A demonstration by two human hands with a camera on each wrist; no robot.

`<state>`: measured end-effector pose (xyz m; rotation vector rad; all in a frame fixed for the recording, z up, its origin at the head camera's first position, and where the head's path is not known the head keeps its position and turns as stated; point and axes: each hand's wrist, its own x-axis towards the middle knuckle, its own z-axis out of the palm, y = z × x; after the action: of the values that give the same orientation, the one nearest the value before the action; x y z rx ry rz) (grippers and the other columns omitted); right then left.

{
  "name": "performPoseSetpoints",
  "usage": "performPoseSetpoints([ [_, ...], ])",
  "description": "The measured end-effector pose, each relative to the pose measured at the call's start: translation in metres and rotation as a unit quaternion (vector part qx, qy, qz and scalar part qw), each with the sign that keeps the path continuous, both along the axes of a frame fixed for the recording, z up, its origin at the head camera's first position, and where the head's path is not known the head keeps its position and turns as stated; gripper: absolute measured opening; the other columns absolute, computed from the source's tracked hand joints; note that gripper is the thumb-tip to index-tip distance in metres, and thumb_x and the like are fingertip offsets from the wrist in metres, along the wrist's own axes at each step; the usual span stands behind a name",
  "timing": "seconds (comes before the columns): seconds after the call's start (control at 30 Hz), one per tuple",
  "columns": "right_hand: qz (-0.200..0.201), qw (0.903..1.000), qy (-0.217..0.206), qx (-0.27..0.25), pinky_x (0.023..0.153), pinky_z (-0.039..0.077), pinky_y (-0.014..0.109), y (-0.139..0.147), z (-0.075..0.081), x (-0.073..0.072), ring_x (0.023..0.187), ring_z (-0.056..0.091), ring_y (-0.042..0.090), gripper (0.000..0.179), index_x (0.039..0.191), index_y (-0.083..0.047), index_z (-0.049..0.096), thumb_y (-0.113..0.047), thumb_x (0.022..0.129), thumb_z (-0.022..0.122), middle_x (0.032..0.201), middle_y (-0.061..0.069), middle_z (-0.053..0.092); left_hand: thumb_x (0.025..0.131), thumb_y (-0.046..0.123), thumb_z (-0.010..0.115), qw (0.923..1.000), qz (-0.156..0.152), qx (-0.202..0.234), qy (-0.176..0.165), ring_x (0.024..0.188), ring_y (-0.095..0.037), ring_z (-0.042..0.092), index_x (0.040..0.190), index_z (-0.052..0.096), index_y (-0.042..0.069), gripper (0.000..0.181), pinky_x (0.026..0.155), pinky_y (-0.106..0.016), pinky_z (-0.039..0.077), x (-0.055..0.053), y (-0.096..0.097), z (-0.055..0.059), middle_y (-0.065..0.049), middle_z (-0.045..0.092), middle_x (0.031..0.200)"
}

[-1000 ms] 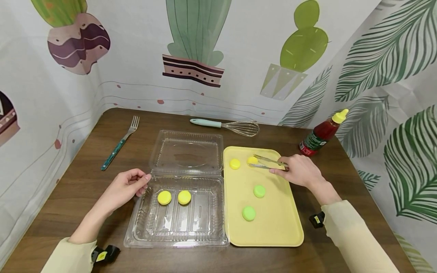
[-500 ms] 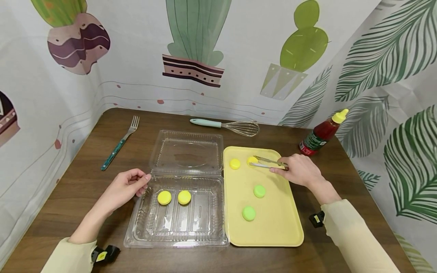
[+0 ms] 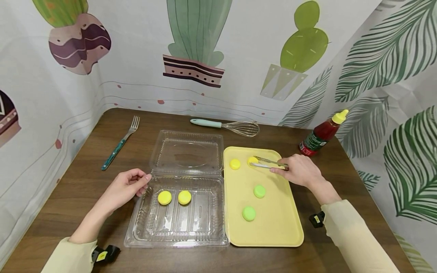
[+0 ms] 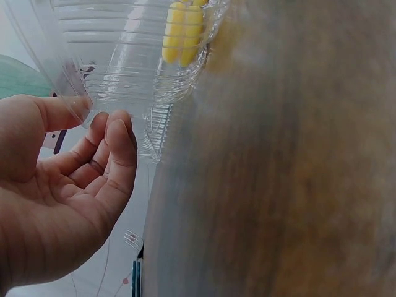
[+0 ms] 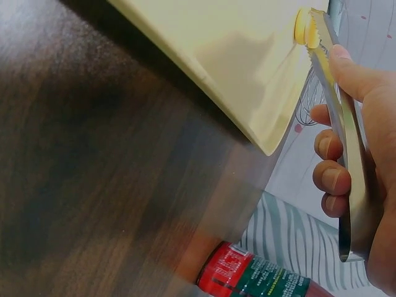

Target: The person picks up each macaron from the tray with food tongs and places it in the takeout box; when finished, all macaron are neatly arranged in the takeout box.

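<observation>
My right hand (image 3: 300,170) grips metal tongs (image 3: 271,162), whose tips are closed around a yellow macaron (image 3: 252,161) at the far end of a yellow tray (image 3: 273,231). Another yellow macaron (image 3: 235,164) and two green macarons, one nearer the middle (image 3: 259,191) and one lower (image 3: 249,213), lie on that tray. Left of it stands a clear plastic container (image 3: 177,231), lid laid back, with two yellow macarons (image 3: 164,198) inside. My left hand (image 3: 126,188) pinches its rim at the hinge-side left corner; the left wrist view shows thumb and curled fingertips (image 4: 120,133) at the plastic.
At the left lies a fork (image 3: 120,143) with a teal handle. A whisk (image 3: 227,125) rests behind the lid and tray. One red sauce bottle (image 3: 321,134) with a yellow cap stands at the right, close to my right hand. A printed cloth (image 3: 239,98) hangs behind the table.
Between one second and half a second ago, the tongs' arms came together on the far yellow macaron. Both hands have stayed in place.
</observation>
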<state>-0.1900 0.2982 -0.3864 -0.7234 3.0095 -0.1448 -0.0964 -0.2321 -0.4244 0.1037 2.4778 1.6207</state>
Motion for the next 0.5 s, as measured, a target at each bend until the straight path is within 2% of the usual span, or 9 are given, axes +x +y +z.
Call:
performPoseSetpoints([
  [0.27,0.003,1.0,0.001,-0.003,0.045,0.029,0.028,0.0008,0.002,0.0006,0.048,0.039,0.009,0.032,0.102,-0.013,0.078,-0.043,0.09,0.073,0.051,-0.011,0.042,0.102,0.021,0.06,1.0,0.005,0.002,-0.002,0.065,-0.016,0.058,0.098,0.06,-0.004,0.026,0.058,-0.029,0.052,-0.0005,-0.0003,0.0007,-0.009,0.06,0.076],
  [0.5,0.002,0.9999,0.008,-0.009,0.044,0.026,0.028,0.0009,0.0061,0.0021,0.045,0.035,0.009,0.035,0.104,-0.012,0.078,-0.044,0.09,0.074,0.05,-0.01,0.036,0.102,0.021,0.06,1.0,0.004,0.001,0.002,0.064,-0.016,0.058,0.097,0.06,-0.004,0.025,0.058,-0.029,0.052,-0.0005,-0.0003,0.0001,-0.009,0.06,0.076],
])
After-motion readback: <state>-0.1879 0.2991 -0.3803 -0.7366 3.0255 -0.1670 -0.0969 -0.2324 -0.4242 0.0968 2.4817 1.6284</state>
